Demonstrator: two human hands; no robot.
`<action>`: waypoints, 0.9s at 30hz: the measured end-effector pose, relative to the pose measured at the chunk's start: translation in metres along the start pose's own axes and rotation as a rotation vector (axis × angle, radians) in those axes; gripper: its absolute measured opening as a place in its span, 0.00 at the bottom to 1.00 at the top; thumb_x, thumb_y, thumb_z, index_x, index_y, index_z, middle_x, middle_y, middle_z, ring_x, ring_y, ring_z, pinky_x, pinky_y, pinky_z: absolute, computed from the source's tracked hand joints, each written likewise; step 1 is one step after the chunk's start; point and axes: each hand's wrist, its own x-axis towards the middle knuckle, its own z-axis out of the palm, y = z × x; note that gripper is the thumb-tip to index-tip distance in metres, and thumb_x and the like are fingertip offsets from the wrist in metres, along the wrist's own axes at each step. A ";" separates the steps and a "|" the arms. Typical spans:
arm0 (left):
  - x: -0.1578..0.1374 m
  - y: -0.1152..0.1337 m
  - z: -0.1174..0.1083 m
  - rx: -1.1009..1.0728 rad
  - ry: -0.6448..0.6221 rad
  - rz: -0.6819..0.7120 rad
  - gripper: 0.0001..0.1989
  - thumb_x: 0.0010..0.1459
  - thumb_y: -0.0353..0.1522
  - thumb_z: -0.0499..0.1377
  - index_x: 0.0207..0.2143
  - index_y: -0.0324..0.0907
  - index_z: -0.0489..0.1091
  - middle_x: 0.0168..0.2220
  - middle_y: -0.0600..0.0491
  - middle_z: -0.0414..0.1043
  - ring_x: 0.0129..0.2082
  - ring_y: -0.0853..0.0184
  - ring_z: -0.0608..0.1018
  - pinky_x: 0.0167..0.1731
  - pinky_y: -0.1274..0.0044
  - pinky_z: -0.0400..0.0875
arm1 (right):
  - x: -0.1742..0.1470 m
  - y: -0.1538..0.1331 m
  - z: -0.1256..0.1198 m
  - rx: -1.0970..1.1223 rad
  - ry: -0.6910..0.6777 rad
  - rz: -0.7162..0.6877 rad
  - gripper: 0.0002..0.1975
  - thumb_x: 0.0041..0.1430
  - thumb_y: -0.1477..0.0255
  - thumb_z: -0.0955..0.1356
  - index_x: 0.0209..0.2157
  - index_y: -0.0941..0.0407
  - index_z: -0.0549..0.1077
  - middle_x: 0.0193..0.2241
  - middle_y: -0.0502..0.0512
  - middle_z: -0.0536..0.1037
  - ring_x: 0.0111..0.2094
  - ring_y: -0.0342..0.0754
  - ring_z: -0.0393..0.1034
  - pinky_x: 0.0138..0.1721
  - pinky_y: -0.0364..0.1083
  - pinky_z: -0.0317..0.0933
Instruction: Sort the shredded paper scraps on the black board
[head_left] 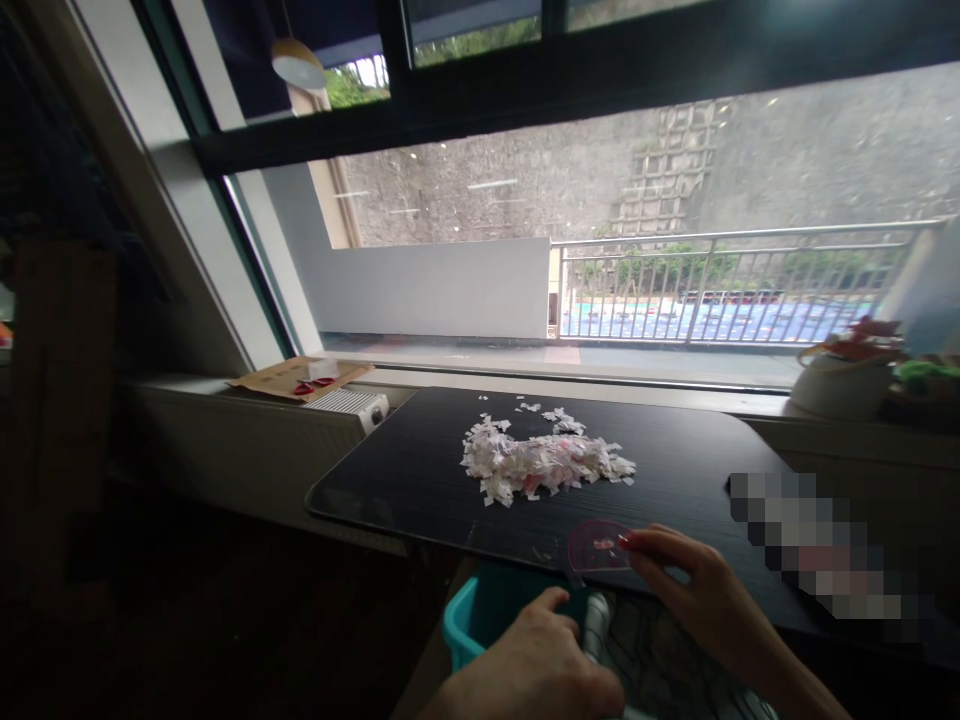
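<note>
Sweeping, I'd guess: right hand [691, 573] pinching a see-through pink rounded plastic sheet [590, 545] lower centre, grip of left hand [536, 662] unclear, next wants it flat.

I am in an ordinary room beside a big window, a home or a school perhaps; I can't tell which. A white radiator [343, 403] under the sill [637, 396], a dark table [675, 440] and a pale pot [832, 387] by the glass give it a lived-in look. Through the window [517, 120] I see a metal railing [712, 285], blue ground [637, 319] and a tall rough wall [487, 195].
</note>
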 end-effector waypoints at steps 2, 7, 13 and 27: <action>0.000 0.000 0.002 0.000 0.001 -0.002 0.09 0.51 0.31 0.65 0.22 0.44 0.68 0.15 0.62 0.58 0.19 0.71 0.65 0.53 0.67 0.59 | -0.003 0.000 0.000 0.003 0.014 0.003 0.11 0.58 0.65 0.65 0.33 0.55 0.78 0.30 0.53 0.79 0.33 0.47 0.73 0.34 0.42 0.65; -0.001 0.001 -0.005 -0.045 -0.043 -0.049 0.09 0.49 0.28 0.66 0.22 0.44 0.68 0.15 0.63 0.56 0.21 0.70 0.69 0.53 0.69 0.58 | -0.003 0.000 -0.004 0.048 0.004 0.025 0.11 0.56 0.65 0.66 0.33 0.55 0.78 0.30 0.54 0.80 0.34 0.49 0.74 0.35 0.43 0.67; -0.013 -0.008 -0.017 -0.228 -0.018 -0.232 0.11 0.48 0.37 0.68 0.24 0.43 0.69 0.20 0.61 0.65 0.25 0.68 0.72 0.51 0.70 0.58 | 0.026 0.014 -0.007 0.222 0.168 0.177 0.13 0.47 0.63 0.69 0.32 0.56 0.80 0.32 0.56 0.83 0.36 0.53 0.77 0.39 0.47 0.69; -0.063 0.011 -0.011 -0.208 -0.016 -0.308 0.09 0.48 0.37 0.67 0.26 0.44 0.71 0.25 0.59 0.69 0.30 0.68 0.73 0.55 0.67 0.56 | 0.038 0.023 -0.001 0.230 0.275 0.230 0.16 0.42 0.62 0.70 0.31 0.56 0.81 0.29 0.55 0.83 0.31 0.53 0.77 0.36 0.48 0.69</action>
